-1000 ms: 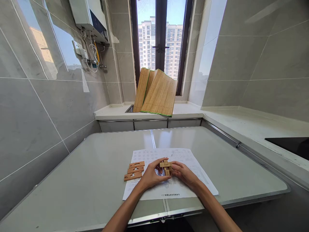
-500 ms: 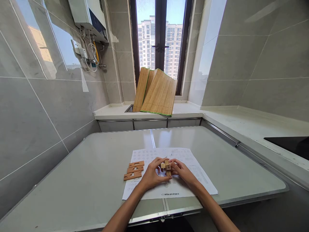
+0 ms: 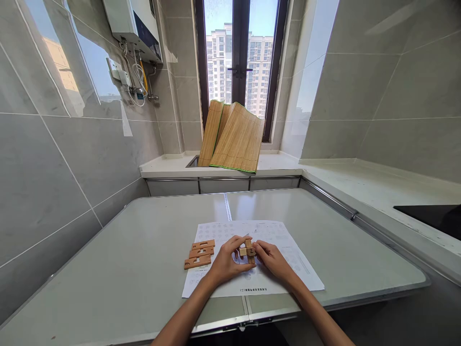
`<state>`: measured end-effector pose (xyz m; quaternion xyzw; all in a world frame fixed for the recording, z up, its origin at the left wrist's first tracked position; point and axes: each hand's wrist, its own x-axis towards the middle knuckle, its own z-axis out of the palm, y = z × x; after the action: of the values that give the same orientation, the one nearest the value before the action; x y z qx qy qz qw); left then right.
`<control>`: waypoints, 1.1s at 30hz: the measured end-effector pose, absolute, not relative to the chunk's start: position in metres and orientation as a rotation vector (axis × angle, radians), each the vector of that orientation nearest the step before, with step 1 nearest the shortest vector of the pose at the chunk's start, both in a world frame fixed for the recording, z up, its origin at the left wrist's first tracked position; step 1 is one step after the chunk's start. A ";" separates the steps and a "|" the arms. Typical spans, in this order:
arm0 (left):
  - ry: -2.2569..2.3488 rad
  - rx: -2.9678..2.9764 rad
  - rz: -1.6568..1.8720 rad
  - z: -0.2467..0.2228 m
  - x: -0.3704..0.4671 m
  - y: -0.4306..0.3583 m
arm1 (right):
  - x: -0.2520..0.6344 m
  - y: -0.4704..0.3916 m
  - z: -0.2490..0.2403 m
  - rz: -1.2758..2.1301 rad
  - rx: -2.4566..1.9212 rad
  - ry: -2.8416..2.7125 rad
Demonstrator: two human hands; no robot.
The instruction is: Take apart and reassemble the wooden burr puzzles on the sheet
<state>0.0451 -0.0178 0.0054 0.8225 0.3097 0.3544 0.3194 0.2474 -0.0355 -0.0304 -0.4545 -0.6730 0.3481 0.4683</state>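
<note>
While left hand [image 3: 228, 262] pinches wooden block assembly [image 3: 247, 251] top and bottom, right hand [image 3: 275, 262] fingertips press its right side; bare tabletop [image 3: 360, 254] right.

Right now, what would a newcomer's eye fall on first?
Probably the big straw-coloured mat, propped before the bright window. Then, over the printed sheet, the left hand and right hand at a small wooden block cluster, with three flat wooden pieces at left.
</note>
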 end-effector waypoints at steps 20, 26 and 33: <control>1.182 2.605 0.963 0.002 -0.008 0.003 | 0.287 -0.016 -0.052 0.477 -1.572 -1.075; 1.361 2.574 0.920 0.006 -0.064 0.015 | 0.327 -0.004 -0.053 0.199 -1.963 -1.094; 1.613 2.496 0.840 -0.004 -0.088 0.022 | 0.340 -0.003 -0.064 0.129 -2.089 -1.063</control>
<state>-0.0881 0.0221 -0.0037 0.8080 0.5220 0.2719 0.0265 0.3402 -0.0034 -0.0637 -0.8208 -0.4175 0.0505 0.3866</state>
